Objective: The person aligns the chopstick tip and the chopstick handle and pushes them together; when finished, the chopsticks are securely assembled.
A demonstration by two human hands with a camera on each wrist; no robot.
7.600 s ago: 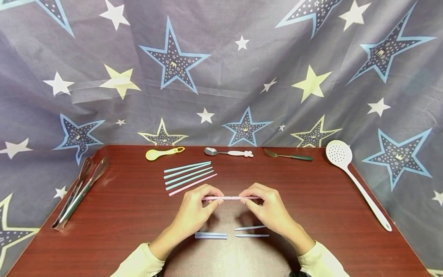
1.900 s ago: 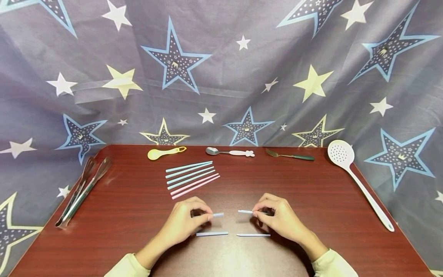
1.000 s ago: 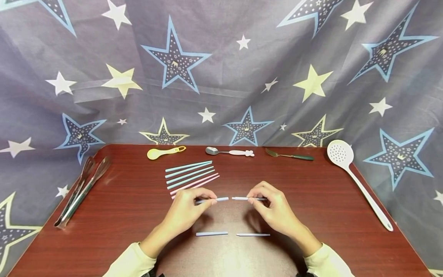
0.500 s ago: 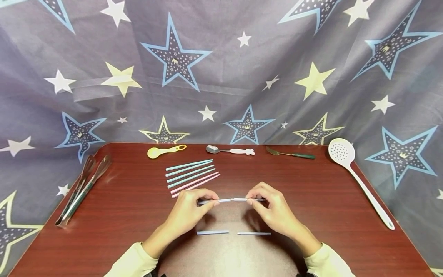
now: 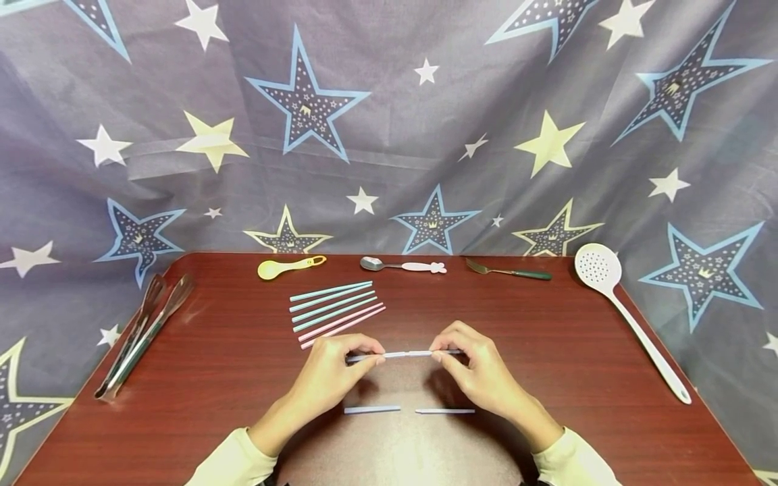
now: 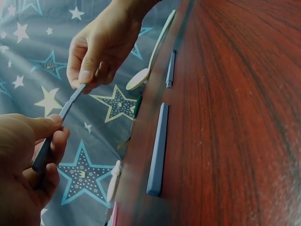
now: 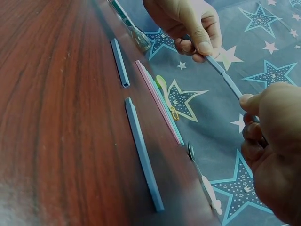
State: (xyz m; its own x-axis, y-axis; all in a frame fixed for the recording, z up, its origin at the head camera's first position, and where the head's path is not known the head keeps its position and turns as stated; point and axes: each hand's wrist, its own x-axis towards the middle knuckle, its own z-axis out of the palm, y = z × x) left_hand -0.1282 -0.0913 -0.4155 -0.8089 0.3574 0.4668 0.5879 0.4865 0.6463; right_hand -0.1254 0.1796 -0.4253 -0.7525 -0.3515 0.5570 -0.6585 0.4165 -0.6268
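Two blue chopstick halves meet end to end above the middle of the table. My left hand (image 5: 328,371) pinches the left half (image 5: 395,354) between thumb and fingers, and my right hand (image 5: 477,368) pinches the right half (image 5: 419,353). In the right wrist view, a narrower step shows at the joint (image 7: 225,74); how firmly the halves fit cannot be told. Nearer the front lie another socket half (image 5: 372,410) and another half with a narrow tip (image 5: 445,411), apart from each other. Two pink chopsticks (image 5: 355,315) lie beyond my left hand, beside several light-blue chopsticks (image 5: 331,304).
A yellow measuring spoon (image 5: 273,270), a white-handled spoon (image 5: 419,268) and a green-handled fork (image 5: 529,275) line the table's back edge. Metal tongs (image 5: 136,347) lie at the left edge, a white skimmer (image 5: 638,331) at the right. A star-patterned cloth (image 5: 389,135) hangs behind.
The pink chopstick once between my hands now lies with the other pink one. Both hands have picked up blue halves from the front, raised them and brought their ends together.
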